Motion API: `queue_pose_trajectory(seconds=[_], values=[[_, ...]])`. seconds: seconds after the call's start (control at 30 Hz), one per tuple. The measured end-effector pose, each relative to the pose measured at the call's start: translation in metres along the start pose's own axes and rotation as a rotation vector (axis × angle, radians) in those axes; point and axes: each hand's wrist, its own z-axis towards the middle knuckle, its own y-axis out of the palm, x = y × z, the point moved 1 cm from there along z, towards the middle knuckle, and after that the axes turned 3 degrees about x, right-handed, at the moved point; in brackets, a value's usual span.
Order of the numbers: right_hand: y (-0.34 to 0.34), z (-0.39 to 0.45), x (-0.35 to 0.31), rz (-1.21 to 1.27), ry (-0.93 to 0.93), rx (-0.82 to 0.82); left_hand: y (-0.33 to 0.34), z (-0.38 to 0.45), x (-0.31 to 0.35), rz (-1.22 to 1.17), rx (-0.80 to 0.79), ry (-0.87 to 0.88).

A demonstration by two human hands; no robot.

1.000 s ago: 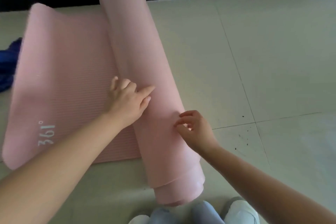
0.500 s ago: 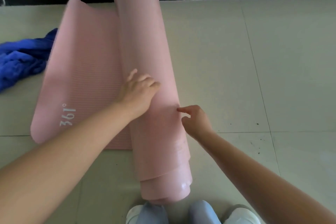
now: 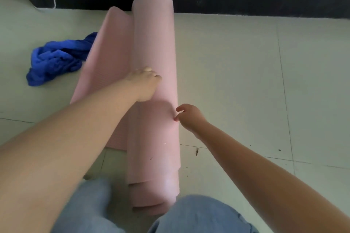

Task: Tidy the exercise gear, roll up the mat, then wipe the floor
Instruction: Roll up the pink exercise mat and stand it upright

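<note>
The pink exercise mat point(image 3: 154, 53) lies on the tiled floor, mostly rolled into a thick tube that runs away from me toward the wall. A narrow flat strip of the mat point(image 3: 108, 58) still lies to the left of the roll. My left hand point(image 3: 144, 85) presses on the top of the roll near its middle. My right hand point(image 3: 189, 117) touches the roll's right side with its fingertips, holding nothing. The near end of the roll shows uneven stepped layers.
A crumpled blue cloth point(image 3: 55, 58) lies on the floor left of the mat, touching its edge. A black skirting board point(image 3: 246, 5) runs along the wall at the far end of the roll. Dark crumbs point(image 3: 197, 151) dot the tiles to the right. My jeans-clad knees point(image 3: 198, 213) are at the bottom.
The roll has moved left over the flat part, so the flat strip is narrower and the 361° logo is covered. Both hands followed the roll.
</note>
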Motion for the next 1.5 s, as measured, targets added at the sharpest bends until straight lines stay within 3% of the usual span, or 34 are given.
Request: queue_pose_trajectory(seconds=[0.17, 0.27, 0.33, 0.43, 0.5, 0.57, 0.77, 0.93, 1.07, 1.23, 1.33, 1.5], values=[[0.005, 0.041, -0.038, -0.115, -0.059, 0.196, 0.02, 0.001, -0.048, -0.052, 0.135, -0.038], [0.014, 0.06, -0.076, -0.225, -0.119, 0.236, 0.043, -0.001, -0.094, -0.139, 0.129, -0.03], [0.023, 0.07, -0.105, -0.305, -0.141, 0.243, 0.06, -0.002, -0.126, -0.248, 0.214, -0.036], [0.039, 0.089, -0.149, -0.349, -0.139, 0.29, 0.085, 0.01, -0.179, -0.543, 0.447, -0.299], [0.046, 0.1, -0.172, -0.344, -0.093, 0.351, 0.099, 0.024, -0.209, -0.722, 0.341, -0.509], [0.05, 0.106, -0.187, -0.361, -0.007, 0.381, 0.109, 0.035, -0.229, -0.891, 0.17, -0.599], [0.06, 0.114, -0.216, -0.424, 0.156, 0.371, 0.132, 0.037, -0.241, -1.048, -0.084, -0.584], [0.051, 0.137, -0.22, -0.362, 0.162, 0.421, 0.141, 0.049, -0.242, -1.177, -0.051, -0.565], [0.047, 0.153, -0.208, -0.102, 0.153, 0.473, 0.136, 0.055, -0.228, -1.378, 0.151, -0.544], [0.051, 0.16, -0.203, 0.041, 0.138, 0.459, 0.11, 0.052, -0.214, -1.513, 0.145, -0.442], [0.047, 0.161, -0.199, 0.219, 0.099, 0.466, 0.089, 0.053, -0.216, -1.596, 0.197, -0.495], [0.024, 0.134, -0.201, 0.26, -0.015, 0.47, 0.047, 0.04, -0.214, -1.709, 0.184, -0.596]])
